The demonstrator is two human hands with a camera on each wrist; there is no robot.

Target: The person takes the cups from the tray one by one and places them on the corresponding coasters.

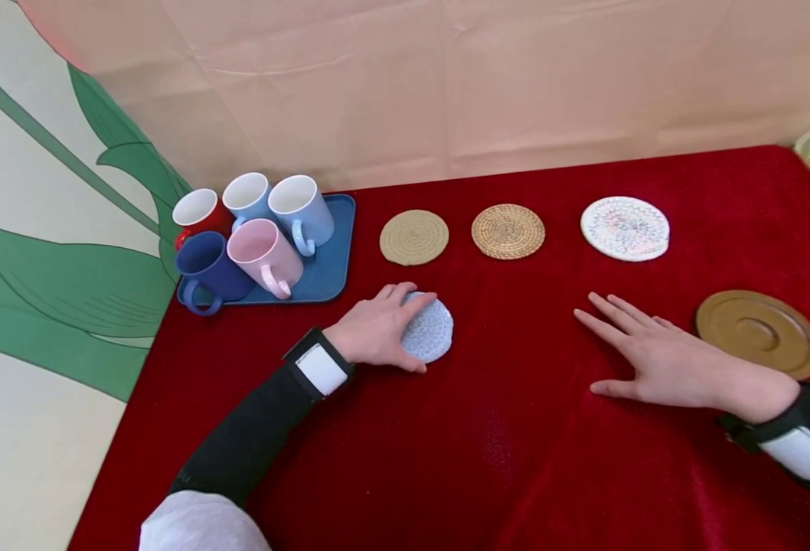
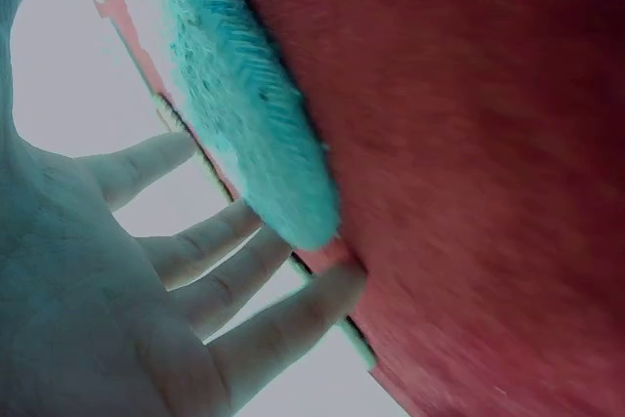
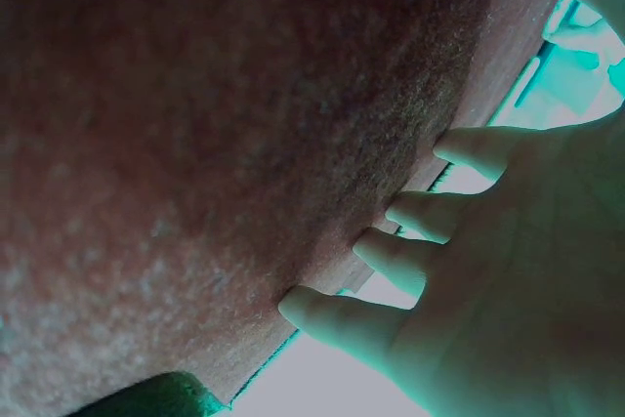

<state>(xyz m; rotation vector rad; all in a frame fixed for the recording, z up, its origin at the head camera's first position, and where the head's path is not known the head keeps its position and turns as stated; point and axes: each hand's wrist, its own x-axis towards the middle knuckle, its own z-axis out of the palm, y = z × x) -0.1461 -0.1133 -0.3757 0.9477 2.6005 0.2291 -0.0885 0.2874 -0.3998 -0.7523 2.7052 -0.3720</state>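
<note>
A light blue woven coaster lies on the red cloth near the middle of the table. My left hand spreads over its left side, index finger across the top and thumb by the lower edge. In the left wrist view, the straight fingers reach to the rim of the coaster. On the right, my right hand is low over the cloth, fingers extended and holding nothing. Just beyond its wrist is a round brown lid-like disc, partly covered by the forearm.
At the back left a blue tray bears several mugs: red, light blue, pink and dark blue. Along the back lie a beige coaster, a brown woven coaster and a white patterned coaster.
</note>
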